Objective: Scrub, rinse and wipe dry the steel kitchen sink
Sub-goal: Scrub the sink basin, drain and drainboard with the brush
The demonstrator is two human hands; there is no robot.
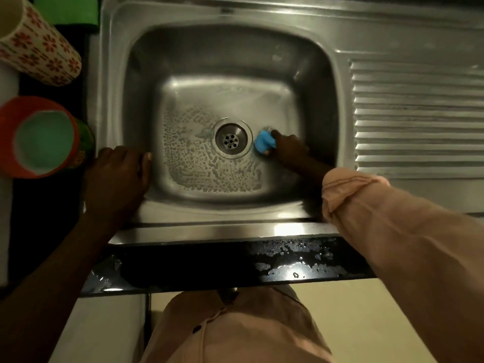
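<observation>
Scrubbing steel sink point(262, 48) floor, right hand point(289, 148) gripping sponge point(265, 142).

A home kitchen: a steel sink point(235, 74) with ribbed drainboard point(419, 113) in a dark counter point(235, 263), cups point(39, 137) at left

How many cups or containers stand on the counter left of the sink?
2: a floral-patterned cup at the far left corner, and an orange-rimmed container nearer, beside the left hand. More may lie outside the frame.

Left hand point(117, 176) flat; right hand point(289, 148) seemingly curled.
</observation>
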